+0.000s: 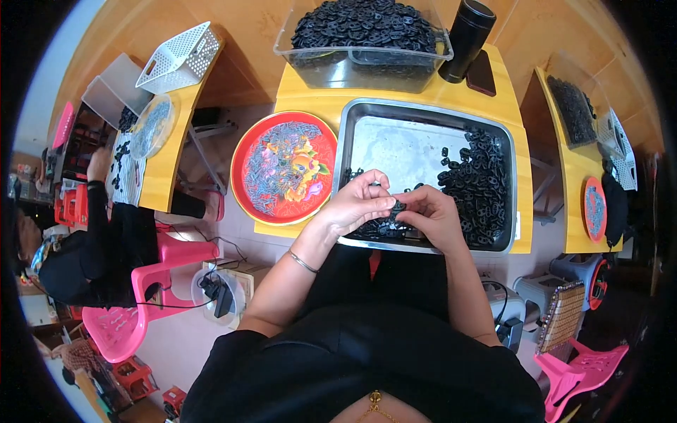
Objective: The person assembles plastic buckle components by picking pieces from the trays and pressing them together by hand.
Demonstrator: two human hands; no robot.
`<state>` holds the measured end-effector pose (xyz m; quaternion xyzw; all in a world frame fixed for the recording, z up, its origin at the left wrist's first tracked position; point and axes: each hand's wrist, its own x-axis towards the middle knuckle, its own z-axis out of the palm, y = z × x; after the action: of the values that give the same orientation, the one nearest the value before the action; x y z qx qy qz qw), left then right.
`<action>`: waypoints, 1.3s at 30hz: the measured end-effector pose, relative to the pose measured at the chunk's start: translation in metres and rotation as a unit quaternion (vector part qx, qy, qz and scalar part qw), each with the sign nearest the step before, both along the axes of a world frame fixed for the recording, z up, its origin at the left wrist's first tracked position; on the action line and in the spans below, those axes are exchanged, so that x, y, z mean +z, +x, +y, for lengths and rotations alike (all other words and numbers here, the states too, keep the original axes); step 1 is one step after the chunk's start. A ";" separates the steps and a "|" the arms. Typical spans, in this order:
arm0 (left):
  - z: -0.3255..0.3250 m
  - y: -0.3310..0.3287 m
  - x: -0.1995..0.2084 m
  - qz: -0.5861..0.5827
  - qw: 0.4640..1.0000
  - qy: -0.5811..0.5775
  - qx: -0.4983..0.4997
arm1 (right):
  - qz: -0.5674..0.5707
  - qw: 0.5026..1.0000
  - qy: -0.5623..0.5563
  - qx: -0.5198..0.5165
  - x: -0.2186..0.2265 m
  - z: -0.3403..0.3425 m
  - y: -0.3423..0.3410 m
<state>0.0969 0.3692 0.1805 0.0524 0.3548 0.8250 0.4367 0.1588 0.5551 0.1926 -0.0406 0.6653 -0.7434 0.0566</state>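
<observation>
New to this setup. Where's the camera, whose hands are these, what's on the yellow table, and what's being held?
No machine here: a person works bare-handed. The single picture comes from a wide fisheye camera on their head, looking down, so straight edges bend near the rim.

On the yellow, wood-grained table sit a rectangular silver metal tray with loose black pieces, a round red flower-patterned tray of thin grey pieces, a clear plastic bin heaped with more black pieces, and a black cylinder.

The left hand and right hand meet over the metal tray, fingertips around one small black piece.
</observation>
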 end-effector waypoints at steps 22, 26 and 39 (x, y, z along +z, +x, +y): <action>0.001 -0.002 0.002 0.005 1.000 -0.027 0.009 | 0.019 0.996 0.084 -0.011 0.000 0.000 -0.002; 0.002 -0.001 -0.001 0.007 1.000 -0.013 -0.001 | 0.030 0.993 0.106 -0.037 0.000 -0.003 0.001; -0.004 -0.182 0.133 0.485 0.751 -0.305 0.328 | 0.061 0.985 0.093 -0.132 0.007 -0.014 -0.007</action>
<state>-0.0847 0.3656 0.3136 0.1895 0.7470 0.6295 -0.0986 0.1522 0.5415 0.1995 0.0073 0.7329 -0.6757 -0.0791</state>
